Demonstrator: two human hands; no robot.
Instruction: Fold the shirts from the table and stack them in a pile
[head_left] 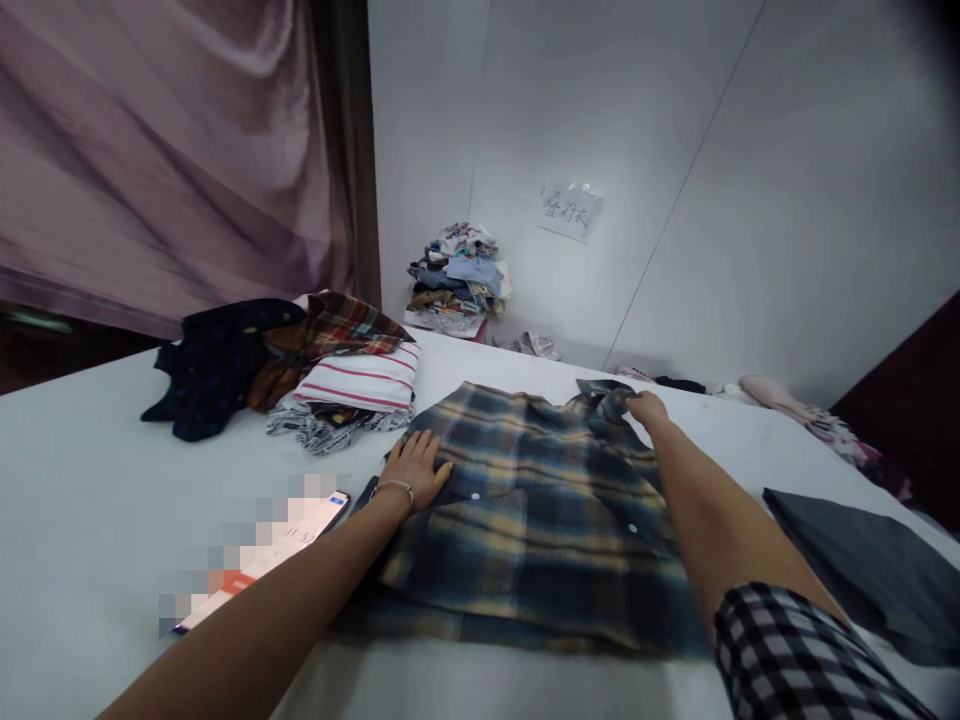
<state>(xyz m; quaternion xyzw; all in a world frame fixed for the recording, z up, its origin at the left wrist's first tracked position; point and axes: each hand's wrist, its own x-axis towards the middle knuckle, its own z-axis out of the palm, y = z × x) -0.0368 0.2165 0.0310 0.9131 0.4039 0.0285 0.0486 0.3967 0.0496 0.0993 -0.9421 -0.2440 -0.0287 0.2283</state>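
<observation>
A plaid shirt (525, 520) in dark blue, grey and yellow lies spread over the table in front of me, white buttons showing on it. My left hand (416, 470), with a bracelet at the wrist, rests flat on the shirt's left side, fingers spread. At the far right corner of the shirt, near bunched cloth that looks like its collar or a sleeve, my right hand (649, 410) grips the fabric with closed fingers. Part of the shirt's right edge is hidden behind my right forearm.
A phone (300, 540) with a lit screen lies left of the shirt on the white table (90, 480). Clothes (352, 375) are heaped at the back left, with a taller clothes stack (457, 280) behind. Dark folded cloth (862, 560) lies at right. A paper sign (568, 210) hangs on the wall.
</observation>
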